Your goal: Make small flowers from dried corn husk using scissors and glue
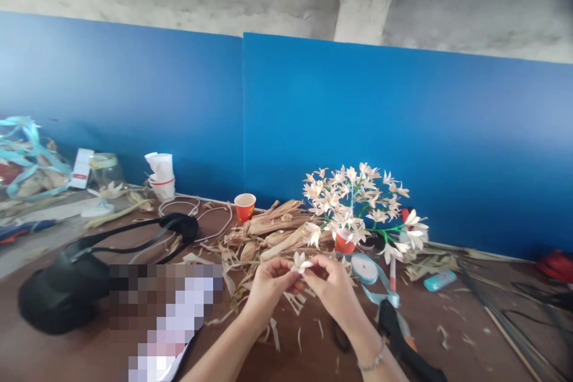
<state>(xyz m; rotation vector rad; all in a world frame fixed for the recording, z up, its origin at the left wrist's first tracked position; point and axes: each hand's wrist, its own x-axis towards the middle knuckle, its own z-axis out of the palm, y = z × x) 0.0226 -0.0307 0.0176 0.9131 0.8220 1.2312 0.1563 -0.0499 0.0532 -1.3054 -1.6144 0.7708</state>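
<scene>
At the brown tabletop (474,316), the left hand (268,289) and right hand (333,292) grip a small cream husk flower (299,262) between closely pinched fingertips, just in front of a heap of dried corn husks (268,233). Beyond the hands, an orange paper cup (344,243) holds the stems of a cream flower spray (353,197). A second orange cup (245,208) stands beside the husks, its contents not visible, and stacked white cups (162,190) hold crumpled tissue (160,166).

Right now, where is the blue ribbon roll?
In the head view, the blue ribbon roll lies on the table just past the right hand, between the white flower bunch and the black glue gun.
</scene>
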